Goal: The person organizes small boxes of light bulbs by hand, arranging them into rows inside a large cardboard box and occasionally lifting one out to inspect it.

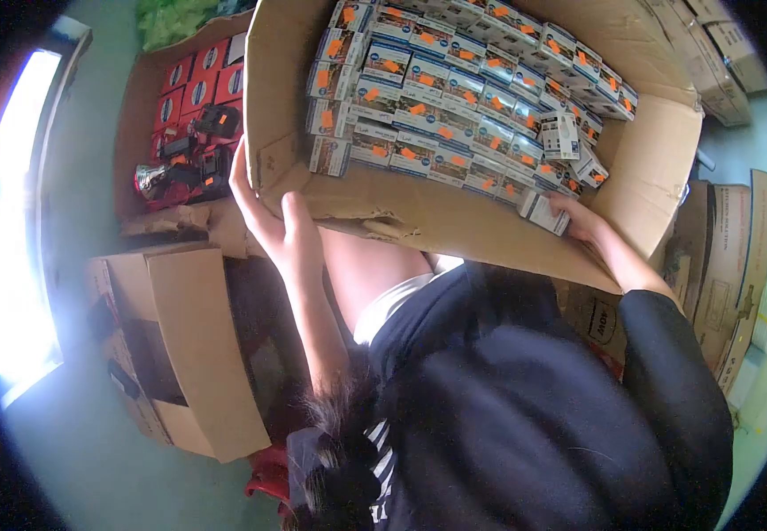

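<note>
A large open cardboard carton (454,223) holds rows of small white-and-blue boxes (419,111) with orange stickers. My left hand (281,221) is at the carton's left near corner, thumb up along the outside and the other fingers against its left side. Inside the carton, at the near right, my right hand (578,219) has its fingers round one small white box (543,212). Just beyond that hand, a few small boxes (560,135) lie tilted out of line with the rows.
At the left, another carton holds red boxes (199,91) and black and silver items (215,121). An open cardboard box (197,345) stands below it. Flattened cardboard (727,257) leans at the right. A bright window (20,212) is at the far left.
</note>
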Tool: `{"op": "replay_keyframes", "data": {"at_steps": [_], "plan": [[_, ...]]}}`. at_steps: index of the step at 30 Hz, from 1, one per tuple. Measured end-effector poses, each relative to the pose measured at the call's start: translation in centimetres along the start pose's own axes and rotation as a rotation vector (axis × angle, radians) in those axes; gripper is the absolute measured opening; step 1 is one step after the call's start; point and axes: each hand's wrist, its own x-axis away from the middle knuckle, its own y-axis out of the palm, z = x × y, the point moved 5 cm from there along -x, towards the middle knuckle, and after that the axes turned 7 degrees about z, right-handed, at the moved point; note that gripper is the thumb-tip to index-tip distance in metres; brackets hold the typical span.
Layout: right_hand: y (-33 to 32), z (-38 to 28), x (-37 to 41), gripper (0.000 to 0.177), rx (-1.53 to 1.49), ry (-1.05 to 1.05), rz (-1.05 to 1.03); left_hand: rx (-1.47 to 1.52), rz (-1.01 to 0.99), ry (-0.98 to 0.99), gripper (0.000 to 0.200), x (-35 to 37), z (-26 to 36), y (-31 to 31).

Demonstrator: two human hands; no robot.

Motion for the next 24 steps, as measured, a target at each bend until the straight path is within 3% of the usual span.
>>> {"op": "replay_keyframes", "data": {"at_steps": [1, 4, 12, 15, 24], "plan": [[0.3, -0.1, 0.1, 0.021, 0.017, -0.005, 0.022, -0.027, 0.006, 0.003, 0.064, 0.0, 0.0, -0.1], [0.0, 0.1, -0.6, 0.021, -0.034, 0.003, -0.016, -0.024, -0.015, 0.025, 0.065, -0.1, -0.4, -0.4], [0.9, -0.8, 0.8, 0.047, -0.029, -0.057, 0.034, 0.035, -0.043, 0.034, 0.067, -0.1, 0.4, -0.4], [0.7, -0.6, 0.7, 0.049, -0.014, -0.065, 0.112, 0.015, -0.044, 0.045, 0.068, -0.1, 0.2, -0.4], [0.4, -0.9, 0.2, 0.041, -0.081, -0.143, 0.138, 0.001, -0.067, 0.076, 0.071, -0.2, -0.1, -0.3]]}}
